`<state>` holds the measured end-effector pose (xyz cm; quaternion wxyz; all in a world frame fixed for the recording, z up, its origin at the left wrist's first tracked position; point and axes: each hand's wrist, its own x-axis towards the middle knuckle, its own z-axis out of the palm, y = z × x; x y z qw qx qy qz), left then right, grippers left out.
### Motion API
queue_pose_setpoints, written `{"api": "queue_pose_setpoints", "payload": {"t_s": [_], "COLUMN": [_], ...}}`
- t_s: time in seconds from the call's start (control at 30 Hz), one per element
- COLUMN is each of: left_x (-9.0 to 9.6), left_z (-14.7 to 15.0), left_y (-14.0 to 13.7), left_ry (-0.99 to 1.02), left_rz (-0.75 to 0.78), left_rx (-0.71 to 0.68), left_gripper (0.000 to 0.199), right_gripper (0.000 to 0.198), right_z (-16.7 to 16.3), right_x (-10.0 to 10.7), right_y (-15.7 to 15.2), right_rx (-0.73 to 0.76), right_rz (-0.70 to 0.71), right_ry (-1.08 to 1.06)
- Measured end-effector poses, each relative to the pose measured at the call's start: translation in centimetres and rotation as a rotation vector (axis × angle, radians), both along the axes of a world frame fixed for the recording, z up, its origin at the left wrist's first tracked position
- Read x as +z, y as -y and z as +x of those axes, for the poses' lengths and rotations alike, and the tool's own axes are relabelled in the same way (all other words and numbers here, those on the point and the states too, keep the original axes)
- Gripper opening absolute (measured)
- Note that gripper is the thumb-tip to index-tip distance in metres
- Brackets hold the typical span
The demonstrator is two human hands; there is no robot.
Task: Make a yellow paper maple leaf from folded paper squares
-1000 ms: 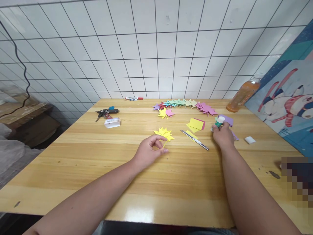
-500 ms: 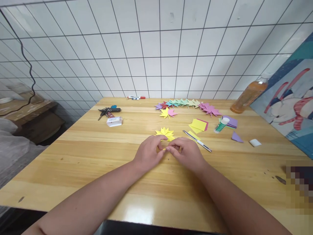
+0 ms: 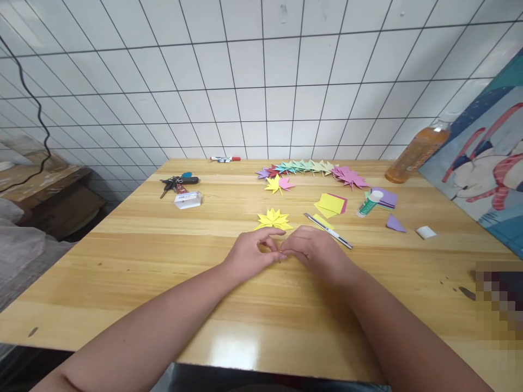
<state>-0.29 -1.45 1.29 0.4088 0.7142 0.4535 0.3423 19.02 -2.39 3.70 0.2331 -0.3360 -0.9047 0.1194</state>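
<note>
My left hand (image 3: 251, 253) rests low over the table, its thumb and fingers curled into a pinch. Fingertip to fingertip with it, my right hand (image 3: 321, 253) is closed too. Between them is a small piece of yellow paper, almost wholly hidden by the fingers; a sliver of it showed a moment ago. Just beyond the hands lies a yellow folded-paper leaf shape (image 3: 273, 219) with pointed tips. A silver utility knife (image 3: 329, 231) lies close to my right hand, partly over a yellow slip of paper.
Yellow paper squares (image 3: 330, 203), a glue stick (image 3: 370, 203), purple paper sheets (image 3: 386, 197), a purple folded piece (image 3: 394, 223) and a white block (image 3: 426, 232) lie to the right. Behind are folded-paper leaves (image 3: 304, 167), a marker (image 3: 224, 159) and a bottle (image 3: 420, 152). Keys (image 3: 180, 182) and a small box (image 3: 188, 200) lie left.
The yellow sliver between my fingertips has gone almost out of sight. My right fingers have curled downward against my left fingertips. The whole view has tilted slightly.
</note>
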Motion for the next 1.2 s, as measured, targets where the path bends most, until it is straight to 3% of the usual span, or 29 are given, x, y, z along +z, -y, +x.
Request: {"api": "queue_pose_setpoints", "payload": {"t_s": [0.1,0.2,0.37,0.57,0.63,0.77,0.97,1.2], "left_x": [-0.3,-0.5,-0.2,0.2,-0.1,-1.0,-2.1,-0.8], "left_z": [-0.2,-0.4,-0.7,-1.0,-1.3,-2.0,-2.2,-1.6], "left_y": [-0.6,-1.4,-1.9,-1.7,-2.1,-3.0,-3.0,-1.9], "left_ry": [0.165,0.268,0.396,0.109,-0.035,-0.466,-0.757,-0.723], "left_rz": [-0.206,-0.307,-0.211,0.094,0.287,0.539,0.515,0.505], "left_rx": [-0.007,0.019,0.09,0.135,0.183,0.032,-0.101,-0.121], "left_gripper": [0.046,0.046,0.044,0.032,0.027,0.034,0.046,0.035], "right_gripper": [0.023,0.016,0.01,0.012,0.014,0.021,0.024,0.014], "right_z": [0.4,0.8,0.8,1.0,1.7,4.1,6.2,5.2], "right_x": [0.0,-0.3,-1.1,-1.5,-1.6,-2.0,-2.6,-1.7], "right_y": [-0.2,-0.6,-1.3,-1.7,-2.1,-3.3,-4.5,-3.6], "right_rx": [0.006,-0.087,-0.269,-0.324,-0.462,-0.828,-1.025,-0.897], "right_rz": [-0.007,-0.009,-0.031,-0.046,-0.002,0.077,0.035,-0.077], "right_ry": [-0.085,-0.198,-0.342,-0.369,-0.345,-0.218,-0.036,0.152]}}
